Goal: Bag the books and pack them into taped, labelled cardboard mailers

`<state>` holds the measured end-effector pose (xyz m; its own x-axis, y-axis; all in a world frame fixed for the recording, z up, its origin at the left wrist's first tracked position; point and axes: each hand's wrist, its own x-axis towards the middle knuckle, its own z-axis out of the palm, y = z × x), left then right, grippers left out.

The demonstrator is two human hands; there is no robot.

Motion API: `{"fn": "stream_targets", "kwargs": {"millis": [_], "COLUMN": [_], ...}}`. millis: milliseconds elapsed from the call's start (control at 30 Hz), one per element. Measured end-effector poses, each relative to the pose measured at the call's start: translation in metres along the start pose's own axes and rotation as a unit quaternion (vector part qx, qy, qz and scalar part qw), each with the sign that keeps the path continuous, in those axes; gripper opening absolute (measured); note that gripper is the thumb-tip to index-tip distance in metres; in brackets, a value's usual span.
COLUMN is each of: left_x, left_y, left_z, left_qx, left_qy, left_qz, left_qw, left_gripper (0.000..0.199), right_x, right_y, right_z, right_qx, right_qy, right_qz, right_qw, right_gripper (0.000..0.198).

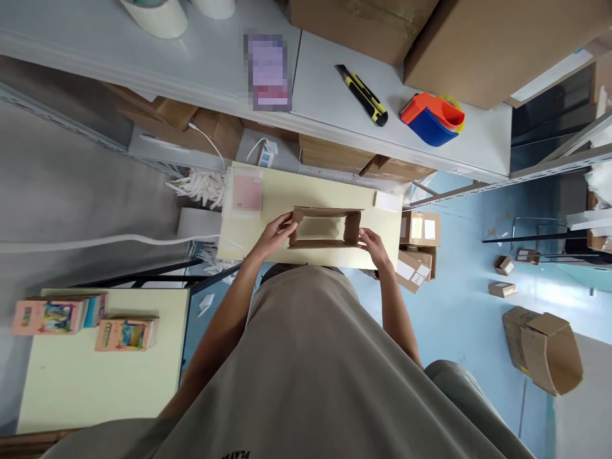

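Note:
A small rectangular cardboard box (pixel 352 227) is held at its two short ends over the pale yellow table (pixel 282 185). Its top is open, and a pale surface shows between its brown walls. My left hand (pixel 276 234) grips the left end, thumb over the edge. At the right end, my right hand (pixel 374 245) has its fingers closed against the wall. A pinkish sheet or pad (pixel 247 192) lies on the table to the left, and a small white item (pixel 388 201) is near the table's right edge.
On the grey shelf ahead are a yellow-black utility knife (pixel 363 95), an orange and blue tape dispenser (pixel 433 118) and large cardboard boxes (pixel 478 51). Stacked books (pixel 127 335) sit on a side table at left. More cartons (pixel 421 229) stand at right.

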<state>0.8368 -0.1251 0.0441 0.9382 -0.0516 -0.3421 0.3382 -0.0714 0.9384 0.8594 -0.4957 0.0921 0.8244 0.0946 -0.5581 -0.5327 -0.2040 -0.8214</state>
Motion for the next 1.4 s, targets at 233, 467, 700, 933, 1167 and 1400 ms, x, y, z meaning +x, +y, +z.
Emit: {"fn": "stream_targets", "kwargs": {"millis": [233,467,700,933,1167,1400], "left_x": [0.025,0.031,-0.012,-0.017,0.002,-0.001], "left_y": [-0.018,-0.018,0.005,0.011,0.018,0.017], "left_z": [0.015,0.009,-0.017,-0.005,-0.002,-0.003], "left_qx": [0.053,0.056,0.103,0.168,0.269,0.309], "left_qy": [0.064,0.076,0.010,0.015,0.059,0.036], "left_qz": [0.017,0.016,0.011,0.022,0.020,0.096], "left_qw": [0.996,0.995,0.995,0.985,0.961,0.946], "left_gripper": [0.090,0.085,0.054,0.055,0.091,0.044], "right_x": [0.030,0.039,0.012,0.006,0.022,0.017], "right_y": [0.015,0.015,0.006,0.013,0.003,-0.003], "right_z": [0.015,0.019,0.005,0.011,0.020,0.015], "right_qx": [-0.050,-0.116,-0.078,-0.127,-0.181,-0.227], "right_qy": [0.050,0.087,0.022,0.008,0.088,0.059], "right_qz": [-0.011,-0.074,-0.130,-0.144,-0.149,-0.181], "right_qw": [0.997,0.987,0.988,0.981,0.968,0.955], "right_gripper": [0.075,0.073,0.066,0.063,0.102,0.060]}}
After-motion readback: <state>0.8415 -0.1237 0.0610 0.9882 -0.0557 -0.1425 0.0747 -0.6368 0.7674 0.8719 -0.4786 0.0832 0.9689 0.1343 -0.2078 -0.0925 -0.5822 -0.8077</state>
